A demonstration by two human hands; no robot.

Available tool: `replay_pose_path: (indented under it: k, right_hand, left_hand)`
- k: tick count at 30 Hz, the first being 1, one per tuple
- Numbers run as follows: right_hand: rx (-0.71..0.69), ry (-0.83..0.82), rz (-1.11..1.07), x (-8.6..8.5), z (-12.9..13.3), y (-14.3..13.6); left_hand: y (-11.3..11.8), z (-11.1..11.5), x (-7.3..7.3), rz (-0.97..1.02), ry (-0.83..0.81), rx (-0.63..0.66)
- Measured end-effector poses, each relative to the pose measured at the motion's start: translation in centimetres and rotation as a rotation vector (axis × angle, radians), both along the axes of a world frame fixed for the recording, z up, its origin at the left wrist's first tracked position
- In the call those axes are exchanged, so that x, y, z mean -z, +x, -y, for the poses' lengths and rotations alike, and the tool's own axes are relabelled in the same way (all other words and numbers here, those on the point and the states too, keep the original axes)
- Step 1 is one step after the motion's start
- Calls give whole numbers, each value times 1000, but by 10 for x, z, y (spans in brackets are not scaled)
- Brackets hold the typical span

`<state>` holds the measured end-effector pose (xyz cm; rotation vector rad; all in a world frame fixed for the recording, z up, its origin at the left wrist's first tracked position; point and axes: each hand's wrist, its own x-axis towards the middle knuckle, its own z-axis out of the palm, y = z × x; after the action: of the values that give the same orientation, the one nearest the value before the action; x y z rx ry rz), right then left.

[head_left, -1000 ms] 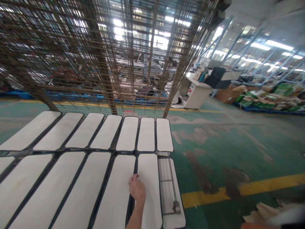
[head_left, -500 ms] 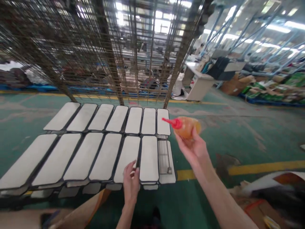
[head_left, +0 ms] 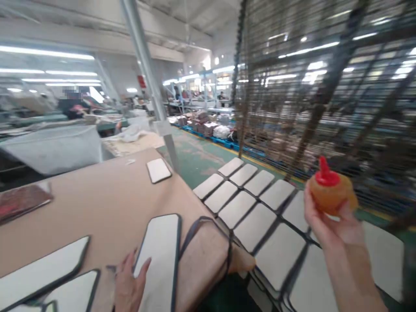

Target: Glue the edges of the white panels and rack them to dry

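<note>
My right hand (head_left: 336, 229) is wrapped round a squeeze bottle (head_left: 333, 195) of amber liquid. Its red nozzle points up. Over the brown-covered table, my left hand (head_left: 130, 279) has its fingers apart at the left edge of a white, dark-edged panel (head_left: 159, 255). The thumb lies over the panel's face; whether it presses on it I cannot tell. More white panels (head_left: 68, 288) lie at the table's near left, and a small white panel (head_left: 158, 170) sits near its far corner.
Right of the table (head_left: 107, 195), rows of white panels (head_left: 256, 223) rest on a low rack. Behind them stands a tall wire-mesh frame (head_left: 312, 95). A metal post (head_left: 147, 65) rises past the table's far corner. A person (head_left: 73, 106) is far back on the left.
The view has swung left from the rack to the table. My left hand has left the rack and is now at a panel on the table. The bottle remains in my right hand, nozzle now upward.
</note>
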<state>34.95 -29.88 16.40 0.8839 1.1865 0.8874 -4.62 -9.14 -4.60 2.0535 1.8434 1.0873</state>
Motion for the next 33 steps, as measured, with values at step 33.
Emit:
replay_pose_path:
  k: [33]
  right_hand:
    - [56, -393, 2261, -33, -154, -62]
  left_hand:
    - [57, -53, -193, -87, -435, 984]
